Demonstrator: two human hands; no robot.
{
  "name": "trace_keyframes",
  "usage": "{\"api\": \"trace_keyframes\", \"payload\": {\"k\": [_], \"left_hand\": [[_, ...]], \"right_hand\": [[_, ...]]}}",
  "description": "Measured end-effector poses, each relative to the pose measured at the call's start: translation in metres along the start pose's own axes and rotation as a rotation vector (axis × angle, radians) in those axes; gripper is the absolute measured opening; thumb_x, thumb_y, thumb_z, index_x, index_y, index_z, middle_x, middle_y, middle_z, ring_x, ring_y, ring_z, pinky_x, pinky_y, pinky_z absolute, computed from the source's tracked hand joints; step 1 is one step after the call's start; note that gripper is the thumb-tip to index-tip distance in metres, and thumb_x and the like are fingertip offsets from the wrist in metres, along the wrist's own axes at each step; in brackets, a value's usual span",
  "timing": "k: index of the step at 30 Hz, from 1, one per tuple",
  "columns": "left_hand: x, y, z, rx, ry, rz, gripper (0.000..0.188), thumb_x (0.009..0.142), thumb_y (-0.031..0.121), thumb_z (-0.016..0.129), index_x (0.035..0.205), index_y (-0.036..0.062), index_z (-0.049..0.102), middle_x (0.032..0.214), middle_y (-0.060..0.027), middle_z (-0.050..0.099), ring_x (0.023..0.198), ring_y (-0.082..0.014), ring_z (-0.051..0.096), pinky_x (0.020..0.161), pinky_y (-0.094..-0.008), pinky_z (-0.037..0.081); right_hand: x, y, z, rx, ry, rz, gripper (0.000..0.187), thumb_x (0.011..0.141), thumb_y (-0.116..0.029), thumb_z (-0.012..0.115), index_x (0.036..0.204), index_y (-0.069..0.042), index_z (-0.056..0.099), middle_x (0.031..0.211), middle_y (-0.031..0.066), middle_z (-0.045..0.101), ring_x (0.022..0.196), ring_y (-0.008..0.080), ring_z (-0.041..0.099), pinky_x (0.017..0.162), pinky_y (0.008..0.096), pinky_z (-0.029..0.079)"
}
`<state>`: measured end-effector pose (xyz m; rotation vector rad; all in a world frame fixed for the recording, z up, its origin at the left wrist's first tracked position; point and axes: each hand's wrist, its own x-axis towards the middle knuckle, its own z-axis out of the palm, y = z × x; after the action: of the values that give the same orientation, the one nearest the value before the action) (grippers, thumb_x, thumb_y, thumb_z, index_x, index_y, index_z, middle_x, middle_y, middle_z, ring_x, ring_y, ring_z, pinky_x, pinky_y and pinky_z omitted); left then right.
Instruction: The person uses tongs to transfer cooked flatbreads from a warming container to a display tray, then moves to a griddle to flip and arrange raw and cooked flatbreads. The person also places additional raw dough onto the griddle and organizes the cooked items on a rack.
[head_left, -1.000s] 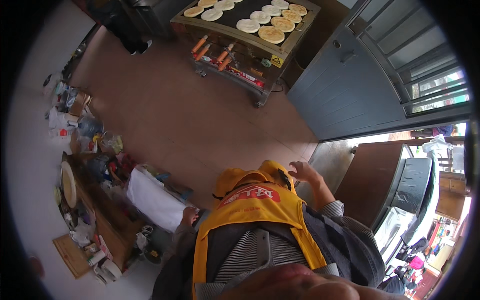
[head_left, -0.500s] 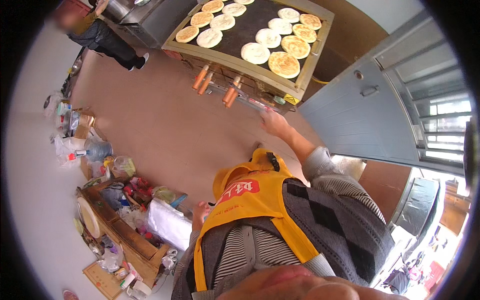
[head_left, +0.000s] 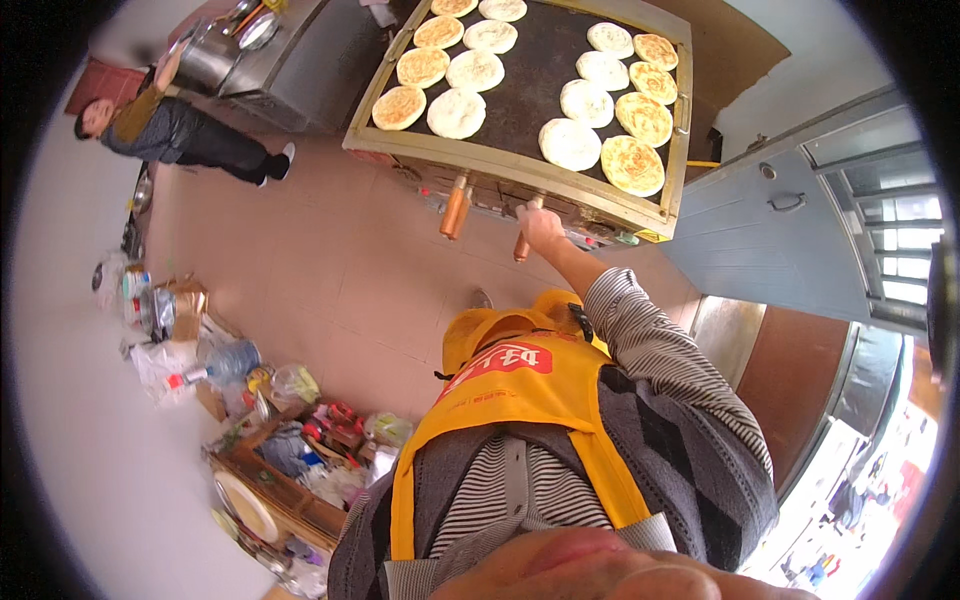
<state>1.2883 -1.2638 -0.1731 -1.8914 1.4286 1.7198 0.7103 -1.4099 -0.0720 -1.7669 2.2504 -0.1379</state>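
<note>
My right hand [head_left: 541, 229] is closed round a wooden handle [head_left: 522, 247] at the front of a large flat griddle [head_left: 540, 80]. To its left, a pair of similar wooden handles [head_left: 455, 208] sticks out from under the griddle's front rim. Several round flatbreads lie on the dark plate in rows at both sides. The outer rows, such as the browned flatbread [head_left: 633, 166], have golden tops; the inner rows, such as the pale flatbread [head_left: 570, 145], are whiter. My left hand is out of view.
Another person [head_left: 190, 135] stands at the far left by a metal counter with a large pot [head_left: 205, 65]. A cluttered wooden cabinet [head_left: 275, 475] and a water bottle [head_left: 230, 360] stand along the left wall. A blue-grey door [head_left: 780, 240] is at the right.
My right hand has moved from the griddle's front right corner leftward onto a wooden handle. My left hand has gone out of view. The griddle sits further right and lower in the picture.
</note>
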Motion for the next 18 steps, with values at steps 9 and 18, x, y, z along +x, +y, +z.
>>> {"api": "trace_keyframes", "payload": {"k": [9, 18], "left_hand": [[0.177, 0.113, -0.183, 0.058, 0.078, 0.044, 0.020, 0.090, 0.024, 0.058, 0.098, 0.0067, 0.066, 0.080, -0.0084, 0.068, 0.067, -0.0181, 0.066, 0.057, -0.0338, 0.053], [0.196, 0.291, -0.097, 0.129, -0.217, 0.142, 0.021, 0.097, 0.023, 0.053, 0.111, 0.0083, 0.059, 0.086, -0.0062, 0.067, 0.070, -0.0168, 0.066, 0.053, -0.0301, 0.050]], "right_hand": [[-0.070, -0.007, -0.138, 0.498, 0.208, 0.068, 0.019, 0.087, -0.013, 0.065, 0.103, -0.002, 0.063, 0.090, 0.0176, 0.064, 0.080, 0.0311, 0.064, 0.072, 0.0404, 0.052], [-0.331, 0.124, -0.255, 1.510, 1.407, 0.306, 0.027, 0.098, -0.014, 0.060, 0.117, 0.005, 0.060, 0.083, 0.0028, 0.058, 0.072, 0.0121, 0.056, 0.066, 0.0247, 0.046]]}}
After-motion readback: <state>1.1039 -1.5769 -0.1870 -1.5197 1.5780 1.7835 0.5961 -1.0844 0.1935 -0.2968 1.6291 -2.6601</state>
